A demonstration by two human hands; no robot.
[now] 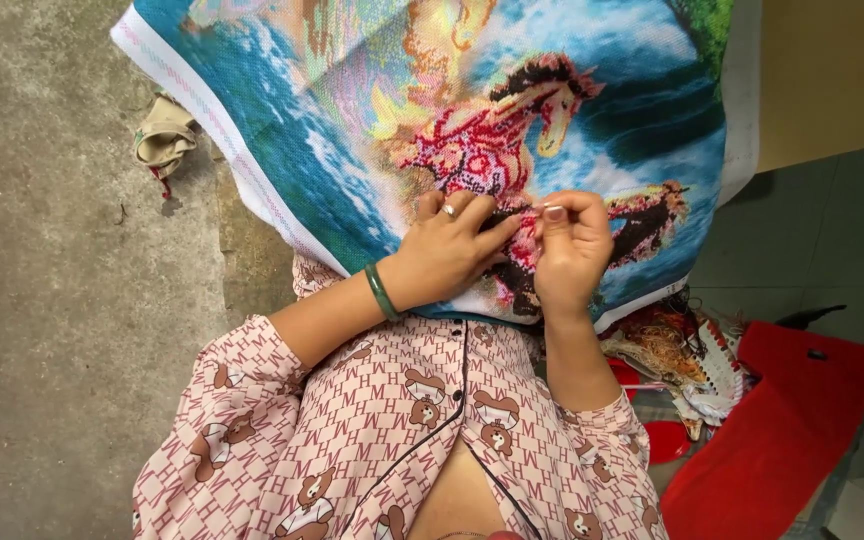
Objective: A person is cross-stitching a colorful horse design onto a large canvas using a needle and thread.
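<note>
A large cross-stitch canvas [352,120] with a red horse on blue water lies over my lap. My left hand [449,250], with a ring and a green bangle at the wrist, rests flat on the cloth and presses it down beside the stitched horse. My right hand [570,245] is pinched at thumb and forefinger right against the left fingertips, apparently on a needle too small to make out. Both hands sit on the lower middle of the canvas, just under the horse's body.
At my right lie a red bag [792,430], a tangle of coloured threads on a thread card [697,365] and a red lid [667,440]. A crumpled beige cloth [164,135] lies on the concrete floor [52,300] at the left.
</note>
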